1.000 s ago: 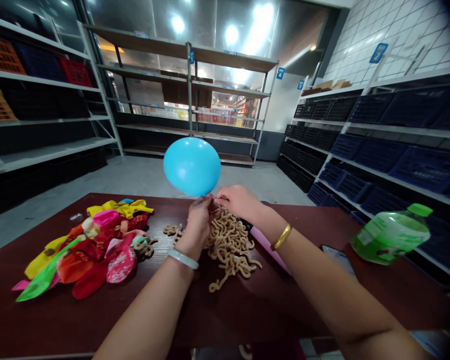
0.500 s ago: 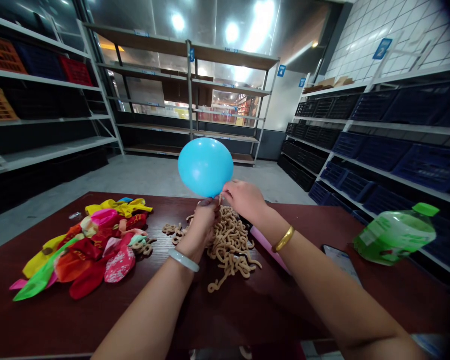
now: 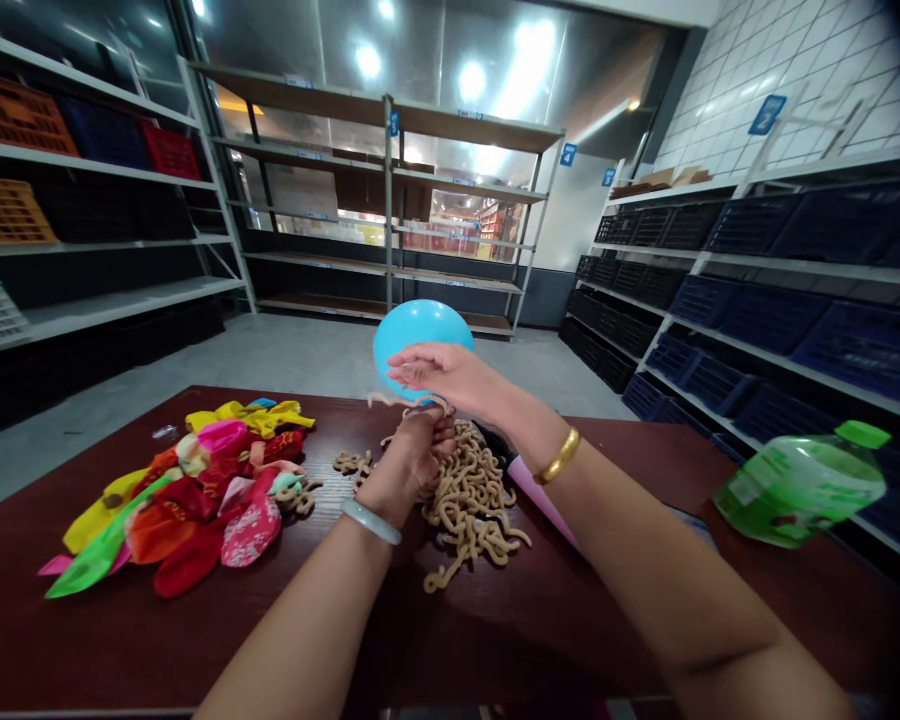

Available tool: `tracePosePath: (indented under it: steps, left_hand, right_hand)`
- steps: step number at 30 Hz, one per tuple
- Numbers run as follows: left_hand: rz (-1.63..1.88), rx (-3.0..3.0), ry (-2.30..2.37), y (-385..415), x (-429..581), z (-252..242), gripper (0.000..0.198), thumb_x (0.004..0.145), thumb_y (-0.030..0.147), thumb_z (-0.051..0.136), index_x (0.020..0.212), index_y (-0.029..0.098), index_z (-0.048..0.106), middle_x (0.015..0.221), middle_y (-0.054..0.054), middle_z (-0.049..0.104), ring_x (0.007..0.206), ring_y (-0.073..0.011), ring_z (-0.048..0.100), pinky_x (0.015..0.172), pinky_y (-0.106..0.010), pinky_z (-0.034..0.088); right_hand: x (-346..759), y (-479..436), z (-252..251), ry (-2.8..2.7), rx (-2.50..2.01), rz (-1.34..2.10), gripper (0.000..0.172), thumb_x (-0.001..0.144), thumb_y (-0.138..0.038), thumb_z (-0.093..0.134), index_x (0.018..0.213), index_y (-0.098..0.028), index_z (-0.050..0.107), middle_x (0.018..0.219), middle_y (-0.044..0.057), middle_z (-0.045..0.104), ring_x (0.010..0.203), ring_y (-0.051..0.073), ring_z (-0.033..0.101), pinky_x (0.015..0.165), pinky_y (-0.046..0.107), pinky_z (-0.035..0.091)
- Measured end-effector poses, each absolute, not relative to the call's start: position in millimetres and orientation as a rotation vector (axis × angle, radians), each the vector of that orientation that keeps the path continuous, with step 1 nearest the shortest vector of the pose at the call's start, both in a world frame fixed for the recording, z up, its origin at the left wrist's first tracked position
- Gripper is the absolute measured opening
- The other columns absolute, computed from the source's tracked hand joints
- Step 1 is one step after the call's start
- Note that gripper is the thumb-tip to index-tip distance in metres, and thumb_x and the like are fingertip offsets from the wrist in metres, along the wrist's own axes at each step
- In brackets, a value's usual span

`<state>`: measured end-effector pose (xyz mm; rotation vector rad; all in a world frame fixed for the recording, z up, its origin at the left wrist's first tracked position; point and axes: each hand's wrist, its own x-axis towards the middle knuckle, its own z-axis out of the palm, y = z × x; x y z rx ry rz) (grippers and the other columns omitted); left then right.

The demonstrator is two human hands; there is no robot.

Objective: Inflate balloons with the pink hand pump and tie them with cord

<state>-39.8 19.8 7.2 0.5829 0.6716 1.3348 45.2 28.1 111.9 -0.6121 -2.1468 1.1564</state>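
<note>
Over the dark-red tabletop, a blue balloon sits just beyond the left hand, apparently closed on its hidden neck; the right hand, fingers loosely extended, crosses before it. Binding with the tan strand seems underway, calling next for a steady left hold while the right catches an end.

left grip: curled | right grip: loosely extended leftward, higher | forearms: converging

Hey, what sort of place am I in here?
Probably a storeroom: tall shelves stand at the back, dark blue crates line the right side, and orange crates sit on the left.
</note>
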Motion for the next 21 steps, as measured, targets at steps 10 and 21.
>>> tracePosePath:
  steps: [10, 21]
  left_hand:
    - [0.994, 0.474, 0.39, 1, -45, 27, 0.02, 0.081, 0.012, 0.058, 0.07, 0.016, 0.042, 0.057, 0.007, 0.025, 0.041, -0.002, 0.026, 0.036, -0.012, 0.017]
    - [0.868, 0.405, 0.332, -4, -44, 25, 0.017, 0.084, 0.009, 0.053, 0.071, 0.016, 0.044, 0.058, 0.006, 0.027, 0.042, -0.0027, 0.029, 0.036, -0.01, 0.021]
  right_hand:
    - [100, 43, 24, -1.992, -1.052, 1.118, 0.021, 0.088, -0.026, 0.05, 0.074, -0.02, 0.065, 0.065, 0.003, 0.065, 0.067, 0.017, 0.061, 0.061, 0.028, 0.051]
    - [91, 46, 7, -1.672, -0.803, 1.586, 0.02, 0.084, -0.037, 0.053, 0.089, -0.02, 0.063, 0.081, 0.004, 0.066, 0.067, 0.016, 0.06, 0.061, 0.029, 0.052]
